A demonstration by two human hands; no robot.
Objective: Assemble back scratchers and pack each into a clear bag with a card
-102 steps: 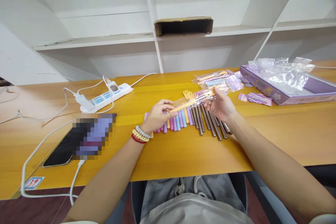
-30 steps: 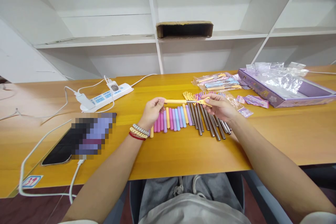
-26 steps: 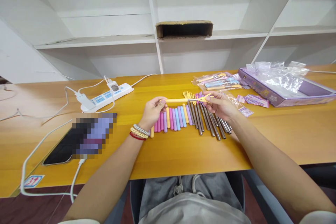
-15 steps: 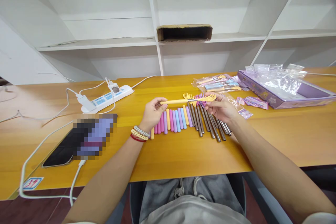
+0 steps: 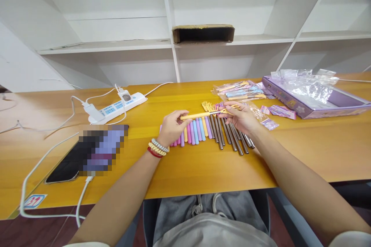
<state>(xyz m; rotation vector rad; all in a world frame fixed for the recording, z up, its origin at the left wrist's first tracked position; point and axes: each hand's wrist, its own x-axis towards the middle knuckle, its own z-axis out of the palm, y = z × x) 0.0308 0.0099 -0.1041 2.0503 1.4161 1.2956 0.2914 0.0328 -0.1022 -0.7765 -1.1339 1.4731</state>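
Note:
A yellow stick with a metal rod and a yellow claw-shaped head lies level between my hands. My left hand is closed on its handle end. The fingers of my right hand pinch the claw head and partly hide it. Below it several coloured handles, pink, purple, blue and yellow, lie side by side. To their right are several metal rods with yellow and purple claw heads at their far ends, partly covered by my right hand.
Bagged sticks and purple cards lie beside a purple box holding clear bags. A power strip, cables and two phones are at left. A cardboard box sits on the shelf.
My left hand has moved slightly right and now wraps further round the handle end. My right hand's fingers cover more of the claw head.

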